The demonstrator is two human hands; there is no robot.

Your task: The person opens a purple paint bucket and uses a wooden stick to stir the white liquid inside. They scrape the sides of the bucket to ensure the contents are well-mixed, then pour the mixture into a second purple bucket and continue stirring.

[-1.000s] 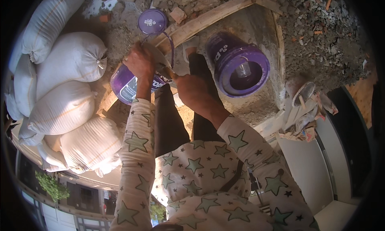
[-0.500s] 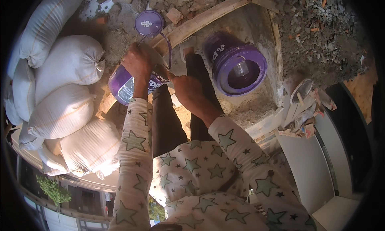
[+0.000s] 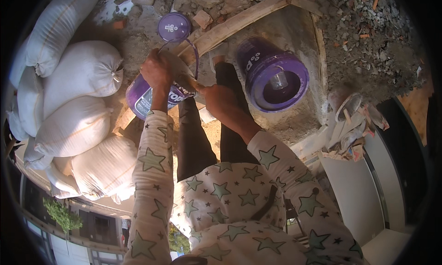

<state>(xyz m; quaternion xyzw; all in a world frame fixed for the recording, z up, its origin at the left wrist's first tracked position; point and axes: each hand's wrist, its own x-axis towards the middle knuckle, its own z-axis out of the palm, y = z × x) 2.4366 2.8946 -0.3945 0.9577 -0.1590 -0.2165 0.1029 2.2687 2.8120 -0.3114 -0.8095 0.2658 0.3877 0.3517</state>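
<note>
The left hand [image 3: 158, 71] covers part of the rim of the purple bucket [image 3: 139, 94] by the left edge of the wooden frame [image 3: 241, 20], its fingertips out of sight. The right hand [image 3: 218, 100] hides most of the handle of a tool [image 3: 197, 85], whose full shape cannot be told. The left trouser leg [image 3: 189, 143] passes behind that bucket, so its foot is hidden. Inside the second bucket [image 3: 301, 88], the bottom is too dark to read. The topmost sack [image 3: 62, 28] is cut off by the picture's upper edge.
</note>
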